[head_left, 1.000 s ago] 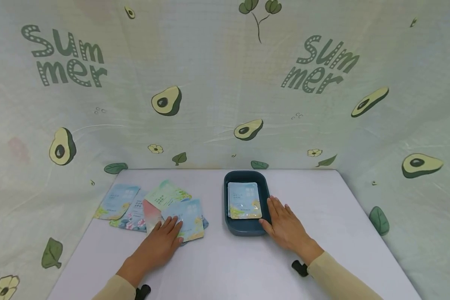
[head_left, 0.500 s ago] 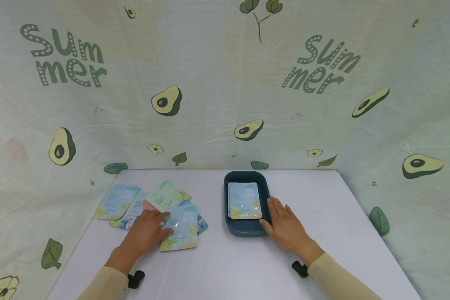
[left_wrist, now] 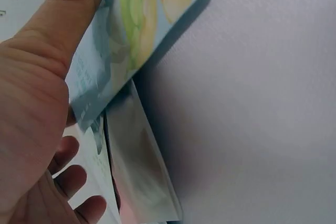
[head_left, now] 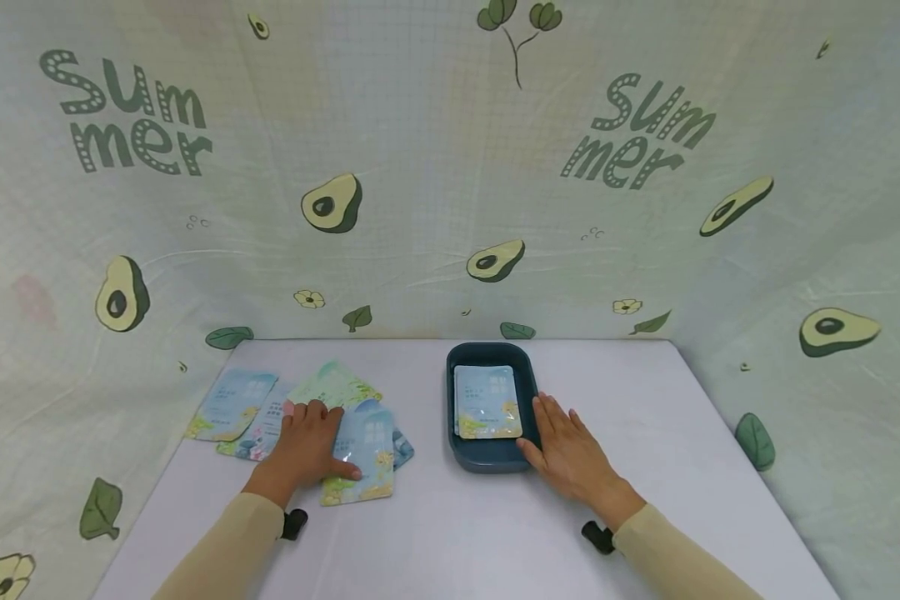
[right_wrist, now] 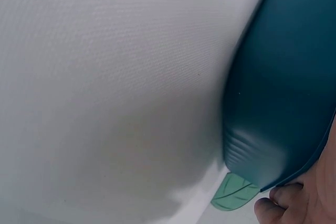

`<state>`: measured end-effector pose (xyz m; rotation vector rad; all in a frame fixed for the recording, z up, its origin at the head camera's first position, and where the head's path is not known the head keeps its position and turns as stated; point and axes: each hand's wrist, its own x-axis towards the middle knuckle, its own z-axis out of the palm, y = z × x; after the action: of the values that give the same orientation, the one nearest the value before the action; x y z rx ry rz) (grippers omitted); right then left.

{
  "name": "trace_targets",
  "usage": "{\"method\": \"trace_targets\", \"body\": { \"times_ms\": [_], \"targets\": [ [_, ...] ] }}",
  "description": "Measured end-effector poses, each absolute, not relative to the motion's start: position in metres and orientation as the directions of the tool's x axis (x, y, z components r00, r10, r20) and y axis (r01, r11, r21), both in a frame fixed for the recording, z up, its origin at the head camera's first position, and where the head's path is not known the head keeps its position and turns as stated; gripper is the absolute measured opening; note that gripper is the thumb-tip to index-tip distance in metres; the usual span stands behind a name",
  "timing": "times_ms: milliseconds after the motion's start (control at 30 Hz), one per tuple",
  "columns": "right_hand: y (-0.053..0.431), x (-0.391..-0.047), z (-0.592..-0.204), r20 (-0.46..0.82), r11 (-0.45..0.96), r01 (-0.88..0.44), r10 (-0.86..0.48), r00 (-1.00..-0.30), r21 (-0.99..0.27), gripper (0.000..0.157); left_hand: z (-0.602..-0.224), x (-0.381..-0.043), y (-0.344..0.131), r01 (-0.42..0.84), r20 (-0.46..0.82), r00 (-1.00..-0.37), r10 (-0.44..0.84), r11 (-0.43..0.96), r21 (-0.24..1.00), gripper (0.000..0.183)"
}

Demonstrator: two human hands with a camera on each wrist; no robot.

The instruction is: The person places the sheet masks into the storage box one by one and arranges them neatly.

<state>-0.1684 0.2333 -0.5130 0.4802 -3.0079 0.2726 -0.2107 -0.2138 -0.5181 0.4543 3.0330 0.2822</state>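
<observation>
My left hand [head_left: 303, 446] is over a loose pile of flat sachets at the left. Its thumb lies straight on a light blue sachet [head_left: 366, 454], while the fingers reach over a green sachet [head_left: 333, 383]. In the left wrist view the thumb [left_wrist: 60, 19] presses on the blue sachet [left_wrist: 147, 14]; the bent fingertips sit beside a silvery-sided sachet [left_wrist: 142, 166] under it. My right hand [head_left: 570, 450], fingers straight, rests against the right side of a dark teal tray [head_left: 492, 463]. Inside the tray lie light blue sachets [head_left: 487, 402], stacked. The right wrist view shows the tray's outer wall [right_wrist: 283, 77].
Farther left lie another light blue sachet [head_left: 232, 404] and a flowered sachet [head_left: 258, 437], overlapping. Everything stands on a white table [head_left: 450, 533]. A printed cloth [head_left: 420, 167] with avocados hangs behind its back edge.
The top light blue sachet has slid toward me and slightly left. My left hand has shifted left, then forward, its fingers now over the green sachet. The right hand stays at the tray.
</observation>
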Motion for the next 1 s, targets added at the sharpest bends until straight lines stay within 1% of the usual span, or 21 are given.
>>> {"method": "trace_targets", "body": {
  "times_ms": [133,233,433,567,667,833,933,1000],
  "targets": [
    [0.233,-0.168,-0.513,0.110,0.934,-0.318,-0.303,-0.947,-0.163,0.082,-0.517,-0.211,-0.212,0.289,0.057,-0.957,0.284,0.943,0.164,0.119],
    [0.233,-0.168,-0.513,0.109,0.934,-0.315,-0.301,-0.948,-0.165,0.082,-0.514,-0.213,-0.211,0.307,0.144,-0.947,0.287,0.941,0.141,0.113],
    [0.233,-0.169,-0.513,0.109,0.935,-0.315,-0.300,-0.948,-0.165,0.082,-0.503,-0.216,-0.207,0.348,0.320,-0.899,0.299,0.932,0.106,0.094],
    [0.232,-0.168,-0.513,0.110,0.933,-0.320,-0.305,-0.946,-0.163,0.082,-0.501,-0.214,-0.206,0.353,0.388,-0.878,0.282,0.927,0.124,0.076],
    [0.233,-0.168,-0.513,0.111,0.932,-0.324,-0.309,-0.944,-0.160,0.082,-0.503,-0.209,-0.204,0.345,0.374,-0.891,0.257,0.919,0.191,0.064],
    [0.233,-0.168,-0.513,0.100,0.935,-0.320,-0.307,-0.946,-0.155,0.082,-0.504,-0.203,-0.204,0.313,0.263,-0.934,0.240,0.906,0.286,0.055],
    [0.234,-0.168,-0.513,0.095,0.936,-0.318,-0.306,-0.947,-0.154,0.082,-0.501,-0.204,-0.206,0.286,0.201,-0.953,0.225,0.888,0.361,0.055],
    [0.234,-0.169,-0.513,0.091,0.936,-0.317,-0.306,-0.948,-0.155,0.082,-0.498,-0.206,-0.208,0.255,0.161,-0.966,0.205,0.869,0.425,0.060]
  ]
}}
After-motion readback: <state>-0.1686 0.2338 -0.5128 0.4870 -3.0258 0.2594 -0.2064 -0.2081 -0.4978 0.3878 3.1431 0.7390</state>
